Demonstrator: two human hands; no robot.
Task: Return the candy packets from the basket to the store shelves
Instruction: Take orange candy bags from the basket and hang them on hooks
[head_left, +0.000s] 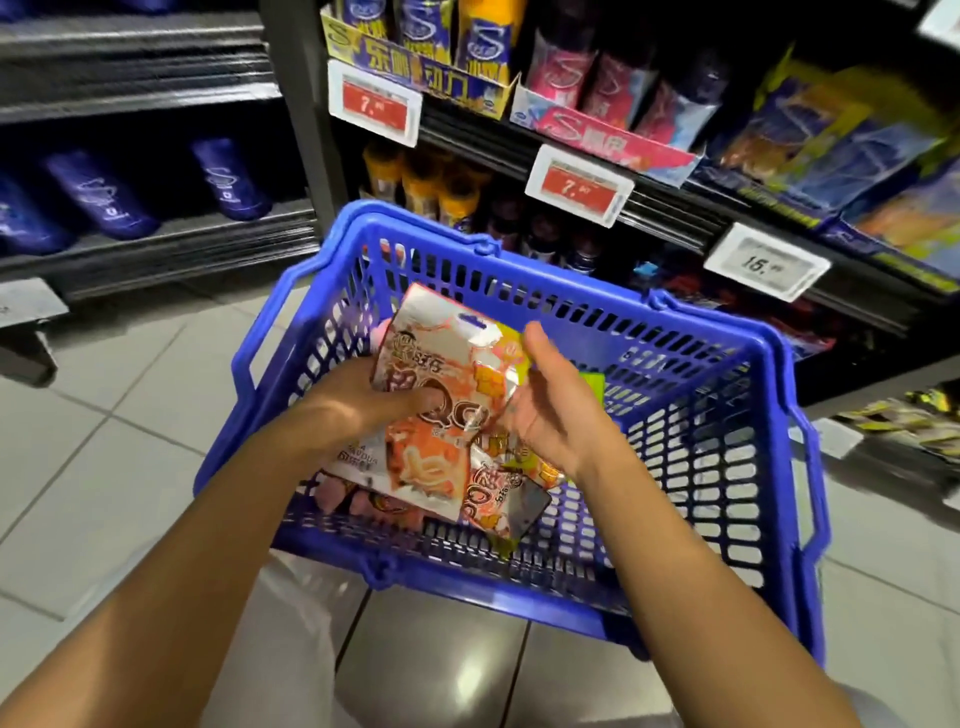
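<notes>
Your left hand (363, 400) grips an orange packet (441, 395) above the basket (691, 431), thumb across its front. Your right hand (545, 410), fingers relaxed and apart, touches the packet's right edge. More packets (501, 499) lie below your grip.

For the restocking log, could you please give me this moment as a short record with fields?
setting: store aisle, tiled floor, shelves ahead
basket: blue plastic basket, in front of the person
left hand: left hand grips an orange-and-white candy packet above the basket
right hand: right hand open, fingers beside the same packet's right edge
still in basket: more packets beneath
price tags: two red tags, one white
task state: no packet at a shelf yet
</notes>
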